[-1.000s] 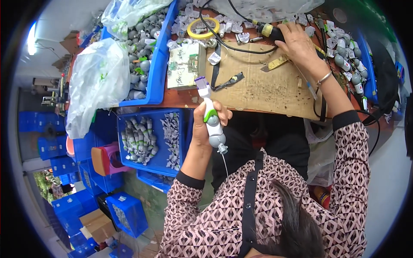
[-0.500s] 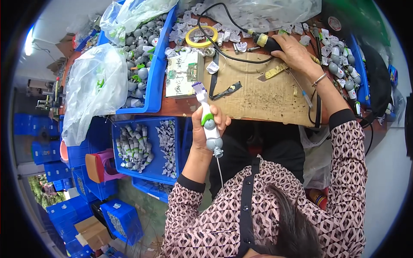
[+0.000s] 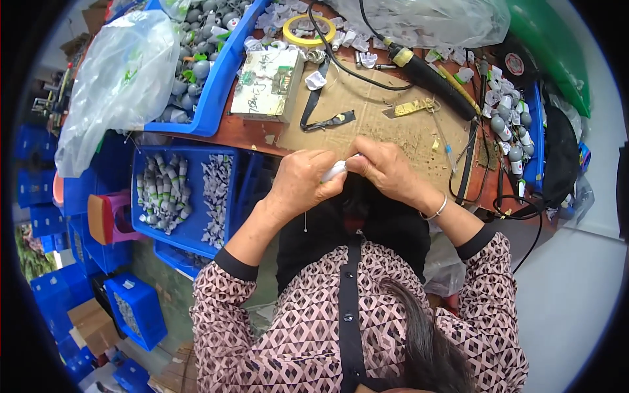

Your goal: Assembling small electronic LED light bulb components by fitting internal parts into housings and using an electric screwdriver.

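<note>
In front of my lap, just off the table's near edge, both my hands come together on a white-and-grey handheld device [image 3: 334,171]. My left hand [image 3: 303,178] is closed around it, so only a short white part shows between the hands. The fingers of my right hand [image 3: 383,169] are closed at its other end, and what they grip there is mostly hidden. A thin string [image 3: 305,223] hangs below my left hand. Beyond my right hand, a black corded tool [image 3: 436,82], like an electric screwdriver, lies on the table.
Cardboard [image 3: 373,118] covers the table's middle, carrying a taped blade [image 3: 413,108] and black tape strip [image 3: 327,123]. A white box [image 3: 267,85] and yellow tape roll [image 3: 309,30] sit behind. Blue bins of grey-white parts [image 3: 216,98] flank the left; another tray [image 3: 232,196] sits lower.
My right hand has let go of the black tool and come down to the device. My left hand has turned the device, hiding its green button and purple tip. The view has shifted.
</note>
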The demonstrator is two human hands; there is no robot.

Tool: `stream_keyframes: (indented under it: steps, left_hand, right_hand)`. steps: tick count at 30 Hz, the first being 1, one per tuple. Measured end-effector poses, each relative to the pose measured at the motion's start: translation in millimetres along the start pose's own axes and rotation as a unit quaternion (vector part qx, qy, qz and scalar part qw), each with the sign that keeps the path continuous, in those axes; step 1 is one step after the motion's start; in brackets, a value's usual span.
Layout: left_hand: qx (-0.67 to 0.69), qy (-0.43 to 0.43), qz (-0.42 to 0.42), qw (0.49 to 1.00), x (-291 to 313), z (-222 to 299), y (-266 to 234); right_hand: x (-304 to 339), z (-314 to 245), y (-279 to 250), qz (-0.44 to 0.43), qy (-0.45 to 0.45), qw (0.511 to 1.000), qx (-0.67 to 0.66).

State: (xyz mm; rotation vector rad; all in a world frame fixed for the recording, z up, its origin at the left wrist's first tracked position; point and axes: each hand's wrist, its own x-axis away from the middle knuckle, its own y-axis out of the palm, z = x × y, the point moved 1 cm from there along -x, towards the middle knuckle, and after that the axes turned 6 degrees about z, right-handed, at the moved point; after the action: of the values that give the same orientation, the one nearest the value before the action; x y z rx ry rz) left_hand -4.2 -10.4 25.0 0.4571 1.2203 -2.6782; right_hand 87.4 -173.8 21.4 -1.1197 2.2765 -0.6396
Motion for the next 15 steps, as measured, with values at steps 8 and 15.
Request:
stream_keyframes:
  steps: [8, 15]
  left_hand:
    - [0.046, 0.029, -0.002, 0.999, 2, 4, 7]
    - [0.082, 0.043, -0.036, 0.995, 6, 2, 18]
  right_hand:
    - [1, 2, -9, -0.003, -0.264, 0.959, 0.107]
    - [4, 13, -11, -0.009, -0.276, 0.956, 0.096]
